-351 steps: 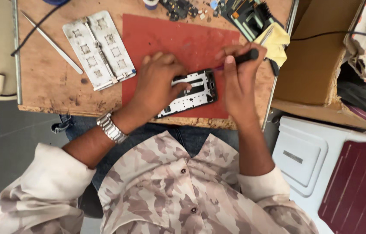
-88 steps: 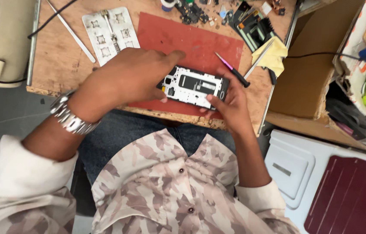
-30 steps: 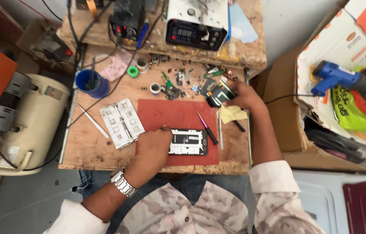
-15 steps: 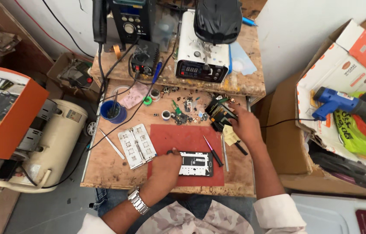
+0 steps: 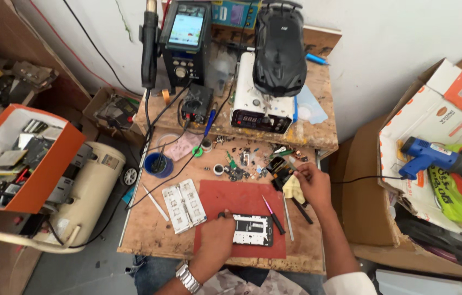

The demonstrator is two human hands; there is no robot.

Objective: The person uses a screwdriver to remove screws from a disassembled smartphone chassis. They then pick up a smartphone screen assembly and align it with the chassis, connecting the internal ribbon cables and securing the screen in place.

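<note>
Fingers [image 5: 225,217] of your left hand [image 5: 215,239] lie flat and loosely spread against the left edge of the opened phone [image 5: 252,230], pinning it rather than grasping it. Your right hand [image 5: 311,184] has curled fingers pinched among small black parts [image 5: 279,165] beside a yellow cloth [image 5: 293,188]; whether they grip one, you cannot tell. Compared with half a second ago, the view has pulled back further: more wall, soldering station [image 5: 186,41] and orange bin [image 5: 50,166] show. Phone: rectangular, white inner frame with dark cut-outs, lying flat on the red rubber mat [image 5: 242,199], near its front edge. Workbench [image 5: 149,232] is rough chipboard. A pink-handled screwdriver [image 5: 272,213] lies just right of the phone.
</note>
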